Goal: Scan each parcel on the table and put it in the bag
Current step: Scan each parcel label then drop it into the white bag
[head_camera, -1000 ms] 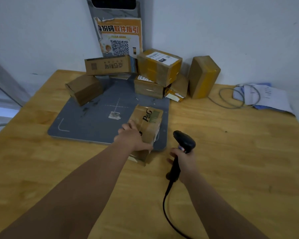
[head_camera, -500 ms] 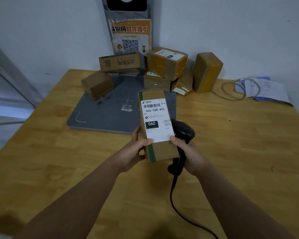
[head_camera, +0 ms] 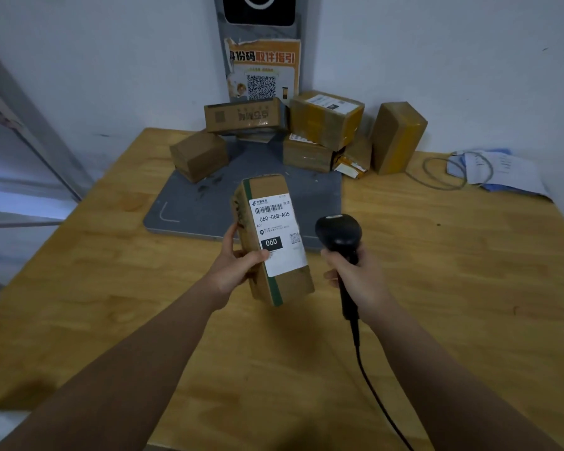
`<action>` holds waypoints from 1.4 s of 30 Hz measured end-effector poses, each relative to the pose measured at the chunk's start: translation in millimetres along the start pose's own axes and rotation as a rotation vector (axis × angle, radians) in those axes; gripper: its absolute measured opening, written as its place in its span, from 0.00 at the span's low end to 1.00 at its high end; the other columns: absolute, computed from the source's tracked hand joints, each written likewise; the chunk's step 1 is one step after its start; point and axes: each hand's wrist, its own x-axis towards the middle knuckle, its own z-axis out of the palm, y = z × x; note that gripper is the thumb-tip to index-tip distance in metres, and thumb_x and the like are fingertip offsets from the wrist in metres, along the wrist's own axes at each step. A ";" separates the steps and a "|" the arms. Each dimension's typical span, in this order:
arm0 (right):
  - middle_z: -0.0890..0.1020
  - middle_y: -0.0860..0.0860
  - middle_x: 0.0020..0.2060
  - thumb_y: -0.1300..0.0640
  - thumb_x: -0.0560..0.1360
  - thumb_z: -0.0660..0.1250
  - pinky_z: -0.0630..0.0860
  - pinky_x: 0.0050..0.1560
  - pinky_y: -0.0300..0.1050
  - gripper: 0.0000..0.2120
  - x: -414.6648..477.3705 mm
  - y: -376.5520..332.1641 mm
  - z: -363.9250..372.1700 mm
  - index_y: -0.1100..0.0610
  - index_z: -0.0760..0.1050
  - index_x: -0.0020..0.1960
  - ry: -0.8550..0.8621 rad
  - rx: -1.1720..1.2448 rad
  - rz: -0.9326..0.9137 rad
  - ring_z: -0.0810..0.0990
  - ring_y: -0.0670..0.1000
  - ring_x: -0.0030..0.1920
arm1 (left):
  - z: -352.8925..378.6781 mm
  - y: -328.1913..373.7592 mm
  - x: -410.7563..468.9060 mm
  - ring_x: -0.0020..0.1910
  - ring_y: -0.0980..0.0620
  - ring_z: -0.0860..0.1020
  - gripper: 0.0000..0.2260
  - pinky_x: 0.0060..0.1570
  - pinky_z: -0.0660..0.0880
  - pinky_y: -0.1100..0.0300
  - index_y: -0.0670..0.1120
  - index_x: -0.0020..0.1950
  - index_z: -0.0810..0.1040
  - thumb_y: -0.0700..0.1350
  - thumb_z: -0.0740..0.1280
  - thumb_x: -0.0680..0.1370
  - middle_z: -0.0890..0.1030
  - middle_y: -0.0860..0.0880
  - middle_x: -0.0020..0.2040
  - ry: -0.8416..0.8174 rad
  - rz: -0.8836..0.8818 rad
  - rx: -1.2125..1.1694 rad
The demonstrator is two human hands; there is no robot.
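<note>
My left hand (head_camera: 238, 265) grips a brown cardboard parcel (head_camera: 290, 284) with a green stripe, held above the table. Its white shipping label (head_camera: 279, 232) with barcode and "060" faces up toward me. My right hand (head_camera: 352, 275) grips the handle of a black corded barcode scanner (head_camera: 339, 234), whose head sits just right of the label, apart from the parcel. Several more cardboard parcels (head_camera: 324, 118) are piled at the back of the table around a grey pad (head_camera: 205, 206). No bag is in view.
The wooden table (head_camera: 437, 288) fills the view. A coiled grey cable (head_camera: 450, 172) and papers (head_camera: 505, 170) lie at the back right. A poster with a QR code (head_camera: 262, 73) hangs on a post at the wall corner. The scanner cord (head_camera: 375, 398) trails toward me.
My left hand lifted the parcel off the grey pad and turned its label upward. My right hand, which touched the parcel half a second ago, has drawn the scanner away to the right and raised it.
</note>
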 end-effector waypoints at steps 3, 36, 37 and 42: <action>0.81 0.55 0.35 0.55 0.76 0.69 0.79 0.35 0.44 0.06 -15.0 -8.8 1.4 0.57 0.76 0.46 -0.073 -0.123 -0.139 0.81 0.52 0.32 | -8.9 -5.9 0.9 0.58 0.47 0.77 0.43 0.54 0.76 0.51 0.65 0.75 0.53 0.45 0.76 0.70 0.78 0.45 0.60 0.041 0.011 0.019; 0.76 0.54 0.22 0.54 0.76 0.68 0.75 0.30 0.43 0.19 -44.6 -11.0 28.2 0.60 0.74 0.29 -0.099 -0.112 -0.093 0.76 0.51 0.24 | -12.3 -15.2 -14.2 0.62 0.47 0.73 0.43 0.64 0.71 0.46 0.62 0.77 0.51 0.43 0.74 0.72 0.74 0.46 0.64 0.123 0.057 0.005; 0.76 0.54 0.23 0.54 0.76 0.68 0.75 0.30 0.43 0.18 -45.4 -10.9 27.6 0.60 0.74 0.30 -0.108 -0.113 -0.099 0.76 0.51 0.24 | -11.6 -15.4 -16.7 0.62 0.48 0.73 0.43 0.63 0.72 0.49 0.62 0.77 0.51 0.43 0.74 0.72 0.74 0.46 0.63 0.125 0.065 0.008; 0.76 0.55 0.23 0.53 0.77 0.68 0.75 0.30 0.43 0.20 -51.1 -6.0 21.5 0.61 0.74 0.29 -0.163 -0.116 -0.116 0.76 0.51 0.24 | 0.6 -18.3 -42.4 0.58 0.53 0.73 0.43 0.52 0.72 0.62 0.59 0.78 0.51 0.45 0.75 0.72 0.73 0.50 0.61 0.183 0.134 0.000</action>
